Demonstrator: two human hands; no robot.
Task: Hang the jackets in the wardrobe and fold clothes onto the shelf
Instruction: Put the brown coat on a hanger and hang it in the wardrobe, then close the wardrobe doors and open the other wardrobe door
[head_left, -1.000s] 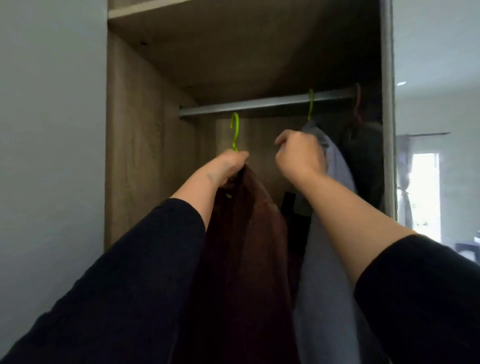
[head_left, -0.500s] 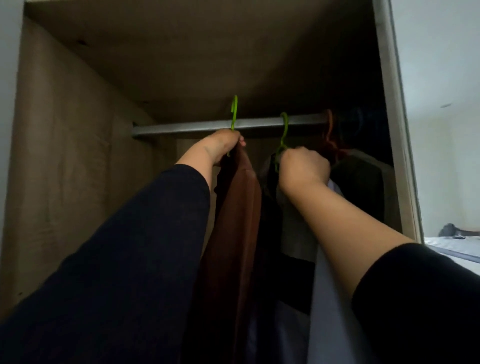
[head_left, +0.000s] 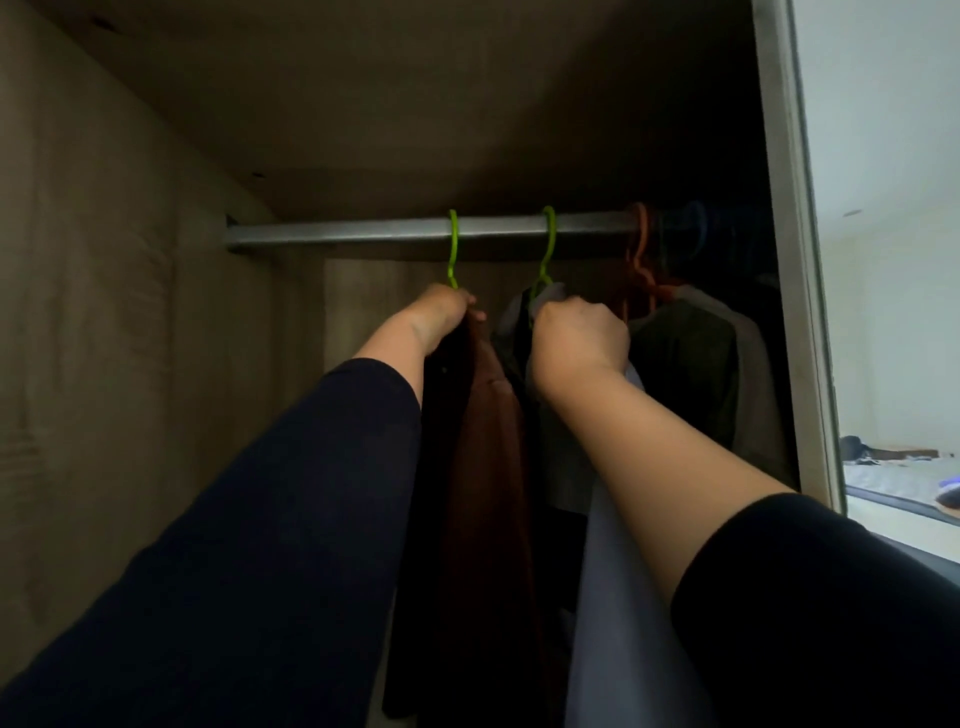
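Inside the wardrobe a metal rail (head_left: 363, 234) runs across the top. A brown jacket (head_left: 483, 467) hangs from a green hanger (head_left: 453, 249) whose hook is over the rail. My left hand (head_left: 441, 317) grips the neck of that hanger just below the hook. To its right a pale grey-blue jacket (head_left: 618, 597) hangs on a second green hanger (head_left: 546, 249), also hooked on the rail. My right hand (head_left: 576, 338) grips this jacket at its collar, under the hanger.
Further right on the rail hang an orange hanger (head_left: 641, 260) with a dark green and grey garment (head_left: 696, 374). The wardrobe's left wall (head_left: 104, 364) is close by. A white frame edge (head_left: 800, 260) bounds the right side, with a bed (head_left: 898, 483) beyond.
My left hand has lifted the brown jacket's hanger up and its hook now sits over the rail. The view has moved closer into the wardrobe. My right hand stays on the grey-blue jacket.
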